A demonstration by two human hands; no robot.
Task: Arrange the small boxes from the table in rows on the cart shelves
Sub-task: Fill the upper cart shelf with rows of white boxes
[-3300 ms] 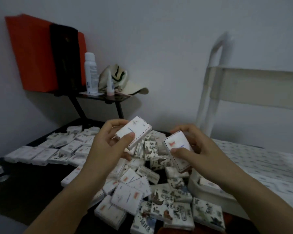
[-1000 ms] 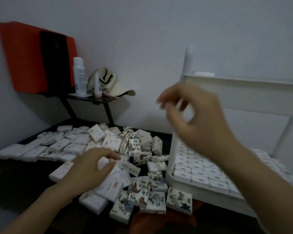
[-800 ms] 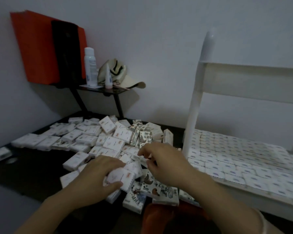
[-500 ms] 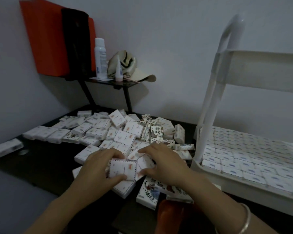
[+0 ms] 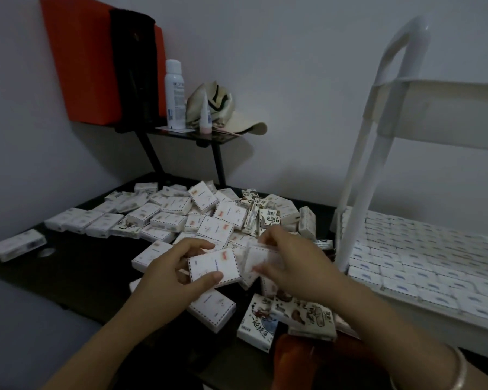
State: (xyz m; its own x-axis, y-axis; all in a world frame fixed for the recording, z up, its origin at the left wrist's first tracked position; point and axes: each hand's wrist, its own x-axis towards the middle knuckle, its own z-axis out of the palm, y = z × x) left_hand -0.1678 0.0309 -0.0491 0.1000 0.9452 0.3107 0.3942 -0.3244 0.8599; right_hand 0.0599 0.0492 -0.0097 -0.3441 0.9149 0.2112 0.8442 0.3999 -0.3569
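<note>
A heap of small white boxes (image 5: 164, 218) covers the dark table (image 5: 76, 266). My left hand (image 5: 178, 274) grips one white box with a dashed border (image 5: 213, 264), thumb on its front edge, just above the heap. Beside it, my right hand (image 5: 290, 263) pinches a second white box (image 5: 258, 258), which is blurred. The white cart (image 5: 383, 142) stands at the right. Its lower shelf (image 5: 434, 311) carries several rows of boxes laid flat (image 5: 423, 249).
A small black wall shelf (image 5: 192, 135) behind the table holds a spray bottle (image 5: 174, 94), a small dropper bottle, a cap and an orange box (image 5: 79, 60). Picture-printed boxes (image 5: 302, 313) lie near the table's front edge. The cart's upper shelf (image 5: 445, 114) overhangs the lower one.
My right hand came back from the cart's upper shelf down to the heap. Both hands have each taken a box and lifted it slightly off the pile.
</note>
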